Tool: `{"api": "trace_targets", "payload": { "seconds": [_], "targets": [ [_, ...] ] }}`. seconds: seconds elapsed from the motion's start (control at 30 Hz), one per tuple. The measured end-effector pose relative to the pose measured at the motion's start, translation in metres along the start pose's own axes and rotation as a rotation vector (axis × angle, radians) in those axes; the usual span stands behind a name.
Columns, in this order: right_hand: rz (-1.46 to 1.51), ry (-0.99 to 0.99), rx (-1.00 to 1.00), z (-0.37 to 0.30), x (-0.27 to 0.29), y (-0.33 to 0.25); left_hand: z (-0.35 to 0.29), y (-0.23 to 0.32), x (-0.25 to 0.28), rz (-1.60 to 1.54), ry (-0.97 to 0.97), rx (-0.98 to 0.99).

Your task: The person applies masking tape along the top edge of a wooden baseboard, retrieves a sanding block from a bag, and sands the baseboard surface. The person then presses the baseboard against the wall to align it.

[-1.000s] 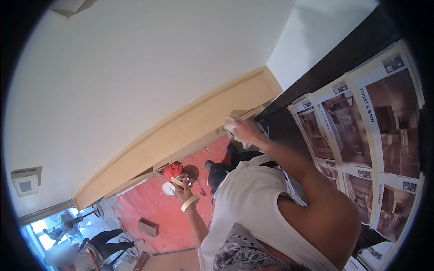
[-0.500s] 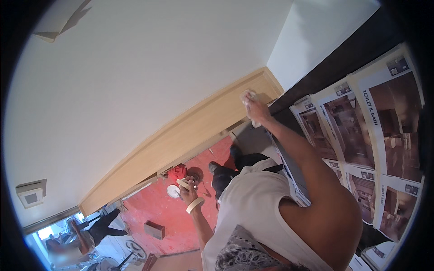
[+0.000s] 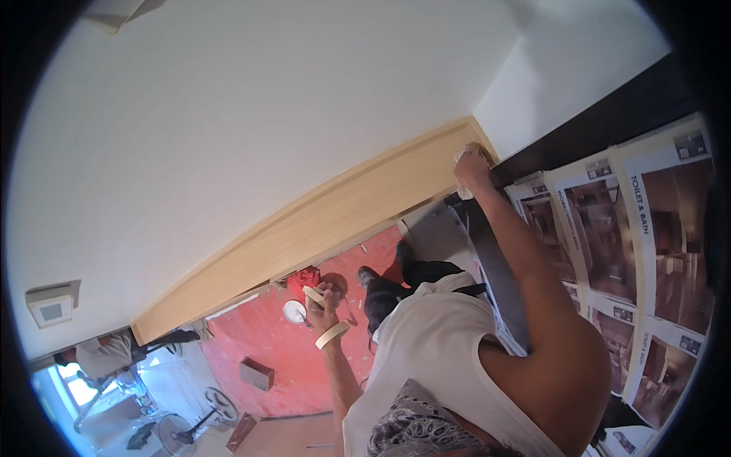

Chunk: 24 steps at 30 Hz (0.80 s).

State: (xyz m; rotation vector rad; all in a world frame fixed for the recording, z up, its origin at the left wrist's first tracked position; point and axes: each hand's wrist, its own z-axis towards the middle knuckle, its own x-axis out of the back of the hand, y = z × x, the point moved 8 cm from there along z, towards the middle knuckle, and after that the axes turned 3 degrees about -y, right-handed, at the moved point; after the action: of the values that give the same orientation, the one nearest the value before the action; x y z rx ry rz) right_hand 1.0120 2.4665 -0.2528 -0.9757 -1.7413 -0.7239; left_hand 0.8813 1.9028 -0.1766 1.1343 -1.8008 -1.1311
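A long light-wood board (image 3: 335, 209) runs along the foot of the white wall surface. At its right end, near the corner, my right hand (image 3: 476, 169) presses a crumpled whitish cloth (image 3: 461, 181) against it, fingers closed around it. My left hand (image 3: 326, 306) is lower, in front of my body, closed on a roll of tape (image 3: 312, 295) of pale cream colour. Around my left wrist hangs a second pale tape roll (image 3: 332, 335), worn like a bracelet. The far side of the left fingers is partly hidden.
Red floor (image 3: 297, 373) lies below, with a white round lid or pail (image 3: 294, 311), a red bag (image 3: 305, 279) and a grey box (image 3: 256, 374). Printed picture sheets (image 3: 601, 236) cover the right side. A fan (image 3: 175, 434) and another person (image 3: 106, 356) are at lower left.
My right hand has slid the cloth rightward along the board toward its corner. The left hand still holds the tape roll. The other person at lower left has shifted position.
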Motion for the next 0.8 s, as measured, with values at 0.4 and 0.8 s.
{"api": "trace_targets", "payload": {
  "seconds": [0.4, 0.8],
  "targets": [
    [-0.277, -0.081, 0.305, 0.009, -0.021, 0.034, -0.006, -0.005, 0.014, 0.109, 0.091, -0.075],
    [-0.376, -0.199, 0.678, 0.033, -0.047, 0.047, -0.023, -0.01, -0.004, 0.18, 0.23, -0.166]
  ]
}}
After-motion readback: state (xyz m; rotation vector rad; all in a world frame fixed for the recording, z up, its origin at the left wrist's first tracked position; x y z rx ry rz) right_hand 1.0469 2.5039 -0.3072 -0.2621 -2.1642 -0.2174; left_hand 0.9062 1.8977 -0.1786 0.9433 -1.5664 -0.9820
